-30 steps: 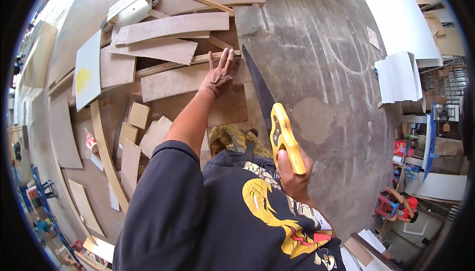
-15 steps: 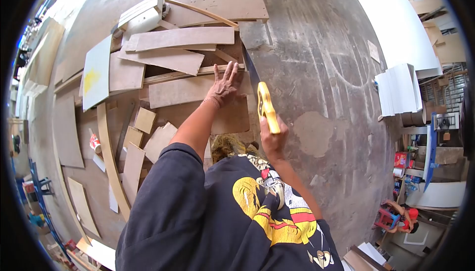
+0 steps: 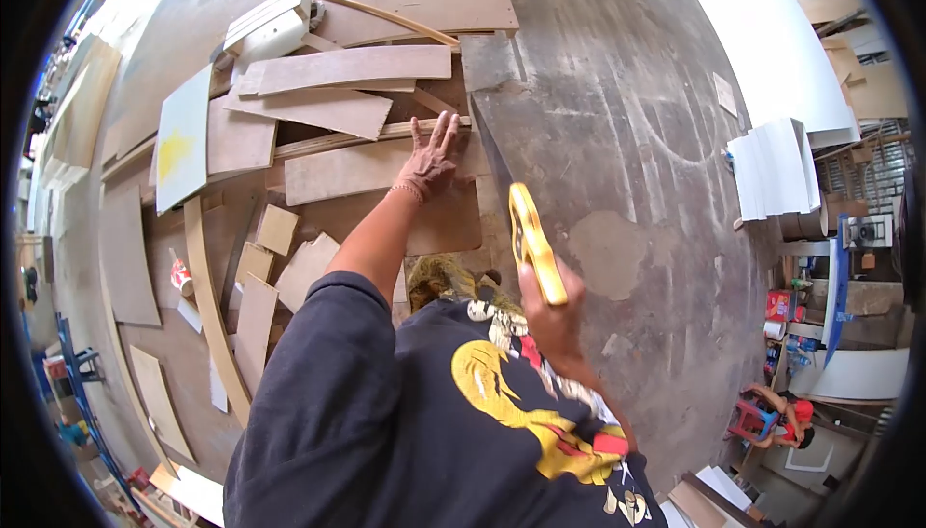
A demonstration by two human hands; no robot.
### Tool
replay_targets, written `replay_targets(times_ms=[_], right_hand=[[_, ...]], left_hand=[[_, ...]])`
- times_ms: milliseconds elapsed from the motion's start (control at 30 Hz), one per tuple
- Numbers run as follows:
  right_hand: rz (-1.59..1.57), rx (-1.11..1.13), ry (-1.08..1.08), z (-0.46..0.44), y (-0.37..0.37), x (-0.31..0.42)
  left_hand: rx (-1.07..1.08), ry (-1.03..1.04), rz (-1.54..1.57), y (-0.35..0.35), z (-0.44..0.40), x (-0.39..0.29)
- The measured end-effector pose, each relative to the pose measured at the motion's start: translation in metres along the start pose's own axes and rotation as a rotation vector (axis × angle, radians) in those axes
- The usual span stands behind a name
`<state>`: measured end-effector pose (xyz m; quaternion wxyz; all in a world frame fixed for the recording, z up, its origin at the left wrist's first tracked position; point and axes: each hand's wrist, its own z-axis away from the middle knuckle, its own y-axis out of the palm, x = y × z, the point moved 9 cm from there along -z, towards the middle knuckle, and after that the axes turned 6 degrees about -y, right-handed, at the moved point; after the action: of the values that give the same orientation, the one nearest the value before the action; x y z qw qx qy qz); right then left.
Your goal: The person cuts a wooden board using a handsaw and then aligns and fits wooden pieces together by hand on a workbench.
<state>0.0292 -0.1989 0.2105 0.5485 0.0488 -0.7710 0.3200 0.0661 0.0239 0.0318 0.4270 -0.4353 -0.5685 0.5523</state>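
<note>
My left hand (image 3: 433, 158) lies with spread fingers on the end of a narrow wooden strip (image 3: 338, 143), pressing flat from above. Wrapped round the yellow handle of a handsaw (image 3: 536, 243) is my right hand (image 3: 553, 308), right of my body. The dark saw blade (image 3: 494, 144) runs up and away from the handle, its far part beside the strip's right end, just right of my left fingers. Whether its teeth touch the wood cannot be made out. A flat board (image 3: 347, 171) lies below the strip, under my left wrist's side.
Loose boards (image 3: 352, 66) are heaped at the upper left, with a white panel with a yellow stain (image 3: 183, 142). Small offcuts (image 3: 278, 229) lie left of my forearm. White sheets (image 3: 775, 171) stand at the right. A seated person in red (image 3: 793, 420) is at the lower right.
Between the earlier frames, my right hand pushed the saw forward; now it has drawn the saw partly back toward my body. My left hand stays on the strip.
</note>
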Motion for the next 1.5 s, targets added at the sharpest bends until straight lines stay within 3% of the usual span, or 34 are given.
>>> replay_targets(times_ms=[100, 200, 367, 467, 500, 533, 600, 633, 733, 867, 1000, 1100, 1167, 1233, 1333, 1400, 1500], right_hand=[[-0.079, -0.010, 0.106, 0.028, -0.016, -0.017], [-0.165, 0.010, 0.317, 0.042, -0.016, -0.029], [-0.018, -0.018, 0.032, -0.017, 0.015, -0.021], [-0.142, -0.011, 0.210, -0.042, 0.060, -0.062], [0.085, -0.033, -0.112, -0.050, 0.057, -0.026], [0.075, -0.041, -0.118, -0.050, 0.056, -0.026], [0.035, -0.066, -0.048, -0.045, 0.048, -0.045], [-0.162, -0.037, 0.150, -0.036, 0.051, -0.078], [-0.280, -0.027, 0.236, -0.018, 0.044, -0.095], [-0.217, -0.065, 0.049, -0.004, 0.041, -0.093], [-0.102, -0.060, 0.050, 0.003, 0.042, -0.106], [-0.146, -0.079, 0.034, 0.001, 0.042, -0.101], [-0.323, -0.099, 0.134, 0.005, 0.042, -0.110], [-0.341, -0.112, 0.127, 0.012, 0.046, -0.118], [-0.331, -0.126, 0.122, 0.010, 0.044, -0.119], [-0.162, -0.113, 0.028, 0.004, 0.042, -0.103], [-0.149, -0.062, 0.096, 0.006, 0.021, -0.053]], left_hand=[[-0.175, 0.035, 0.055, -0.008, 0.000, -0.001], [-0.066, 0.009, -0.011, -0.006, 0.000, -0.002], [-0.148, 0.040, 0.045, -0.006, 0.001, -0.001], [-0.130, 0.032, 0.046, -0.003, 0.000, -0.002], [-0.074, 0.016, 0.020, -0.001, -0.001, -0.002], [-0.079, 0.018, 0.007, -0.004, -0.002, -0.001], [-0.060, 0.010, 0.029, -0.004, -0.002, -0.001], [-0.111, 0.017, 0.037, -0.005, -0.001, 0.000], [-0.057, 0.008, 0.030, -0.006, 0.000, -0.002], [-0.086, 0.012, 0.023, -0.003, 0.000, -0.001], [-0.097, 0.017, 0.025, -0.007, 0.000, -0.003], [-0.092, 0.021, 0.026, -0.007, -0.001, -0.002], [-0.091, 0.018, 0.039, -0.009, 0.003, -0.004], [0.020, -0.013, -0.027, -0.008, 0.002, -0.003], [-0.038, 0.008, 0.002, -0.006, -0.001, -0.003], [-0.038, 0.012, -0.007, -0.004, -0.002, -0.003], [-0.079, 0.024, -0.009, -0.001, 0.001, -0.003]])
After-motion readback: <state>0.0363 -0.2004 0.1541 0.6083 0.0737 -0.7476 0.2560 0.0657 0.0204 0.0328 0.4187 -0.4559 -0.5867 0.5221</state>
